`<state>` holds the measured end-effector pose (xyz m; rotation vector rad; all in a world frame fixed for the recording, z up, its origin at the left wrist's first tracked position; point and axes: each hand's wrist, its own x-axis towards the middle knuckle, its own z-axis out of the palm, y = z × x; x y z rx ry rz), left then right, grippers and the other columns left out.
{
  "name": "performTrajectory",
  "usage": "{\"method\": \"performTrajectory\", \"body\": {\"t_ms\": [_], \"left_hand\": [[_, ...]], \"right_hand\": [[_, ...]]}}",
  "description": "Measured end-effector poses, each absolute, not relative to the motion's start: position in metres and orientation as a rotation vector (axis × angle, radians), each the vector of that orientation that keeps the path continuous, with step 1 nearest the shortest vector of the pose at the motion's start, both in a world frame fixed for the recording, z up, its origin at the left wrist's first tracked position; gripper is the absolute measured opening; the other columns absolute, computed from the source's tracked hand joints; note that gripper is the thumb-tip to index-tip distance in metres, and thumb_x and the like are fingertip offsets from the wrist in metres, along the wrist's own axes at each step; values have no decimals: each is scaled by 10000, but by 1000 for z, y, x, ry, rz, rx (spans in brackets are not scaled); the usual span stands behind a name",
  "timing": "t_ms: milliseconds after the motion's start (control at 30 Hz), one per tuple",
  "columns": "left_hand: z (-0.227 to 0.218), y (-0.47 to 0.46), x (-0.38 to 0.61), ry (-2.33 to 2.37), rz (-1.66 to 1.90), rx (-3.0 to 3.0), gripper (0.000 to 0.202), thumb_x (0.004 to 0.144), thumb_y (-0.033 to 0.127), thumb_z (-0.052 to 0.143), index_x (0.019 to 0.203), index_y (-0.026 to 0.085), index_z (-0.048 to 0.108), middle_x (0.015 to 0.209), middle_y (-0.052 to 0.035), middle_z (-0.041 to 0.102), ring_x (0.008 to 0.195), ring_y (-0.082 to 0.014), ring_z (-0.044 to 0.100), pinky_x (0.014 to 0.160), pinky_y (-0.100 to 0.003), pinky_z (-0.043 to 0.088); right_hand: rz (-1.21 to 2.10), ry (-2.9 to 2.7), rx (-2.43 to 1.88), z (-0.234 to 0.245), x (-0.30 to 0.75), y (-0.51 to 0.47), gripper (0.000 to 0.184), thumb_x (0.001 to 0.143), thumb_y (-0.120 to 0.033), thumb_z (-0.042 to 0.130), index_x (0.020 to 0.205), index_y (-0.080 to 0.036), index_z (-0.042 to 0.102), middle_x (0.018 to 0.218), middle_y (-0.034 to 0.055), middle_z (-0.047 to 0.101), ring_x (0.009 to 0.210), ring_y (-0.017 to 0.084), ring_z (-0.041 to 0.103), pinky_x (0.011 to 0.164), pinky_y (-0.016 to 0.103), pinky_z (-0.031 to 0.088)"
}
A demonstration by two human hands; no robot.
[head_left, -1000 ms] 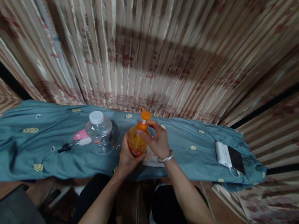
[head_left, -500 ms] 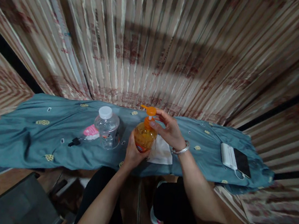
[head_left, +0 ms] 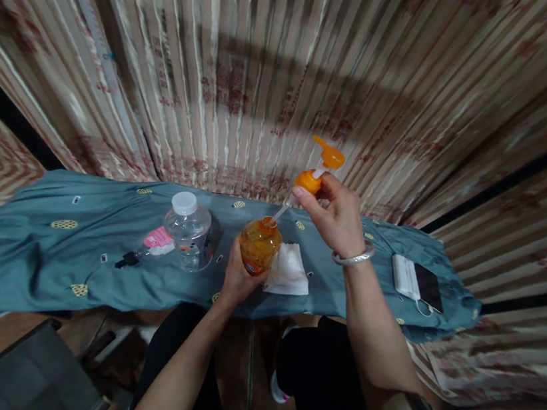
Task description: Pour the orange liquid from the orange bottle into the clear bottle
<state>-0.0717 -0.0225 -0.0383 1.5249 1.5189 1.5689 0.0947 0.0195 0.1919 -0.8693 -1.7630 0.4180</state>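
My left hand (head_left: 240, 277) is wrapped round the lower part of an amber soap bottle (head_left: 261, 244), which stands uncapped over the cloth. Above and to the right of its mouth, my right hand (head_left: 340, 212) grips the collar of an orange pump top (head_left: 309, 181). The pump's clear dip tube (head_left: 283, 209) slants down, its lower end at or just inside the bottle's neck. A folded white tissue (head_left: 291, 271) lies right beside the bottle. To the left stands a large clear plastic bottle (head_left: 190, 238) with a white cap.
A small clear bottle with a pink label (head_left: 159, 239) and black top lies at the left. A white power bank (head_left: 406, 276) with a cable rests by a black phone (head_left: 428, 287) at the right. Teal patterned cloth (head_left: 101, 209) covers the table; a pleated curtain (head_left: 249, 81) hangs behind.
The pump top has come off the bottle's neck and been lifted up and to the right by my right hand, baring the tube. My left hand still holds the bottle.
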Motion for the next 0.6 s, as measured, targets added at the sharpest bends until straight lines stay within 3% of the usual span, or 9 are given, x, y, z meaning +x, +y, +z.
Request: {"method": "performTrajectory", "body": {"t_ms": [167,367,467,600], "left_hand": [[-37,-24,-74,1534,1555,1523,1181,592,287,930,1601,220,320,1575,-191,519,1479,-371,511,1211,-526,399],[-35,-24,-75,1539,1566,1521,1130,603,302,919,1577,209,354,1555,-195,535,1473,-373,516,1215,-529,394],[-34,-23,-75,1544,1567,1505,1138,592,297,923,1573,212,353,1551,-202,537,1468,-381,521,1205,-541,405],[-35,-23,-76,1555,1562,1489,1159,588,301,931,1583,240,340,1546,-183,544,1469,-372,522,1204,-539,410]], "right_hand": [[441,-1592,-783,202,118,12,386,868,-599,819,973,-234,753,856,-11,712,774,158,690,711,289,605],[532,-1276,-724,198,186,5,320,904,-557,776,1025,-261,760,970,22,757,611,99,596,570,244,556],[517,-1141,-732,187,214,4,304,865,-518,810,1036,-271,757,1083,22,761,690,106,661,611,236,585],[350,-1170,-843,145,222,23,398,826,-426,832,1173,-277,704,1151,21,757,941,184,759,859,335,636]]}}
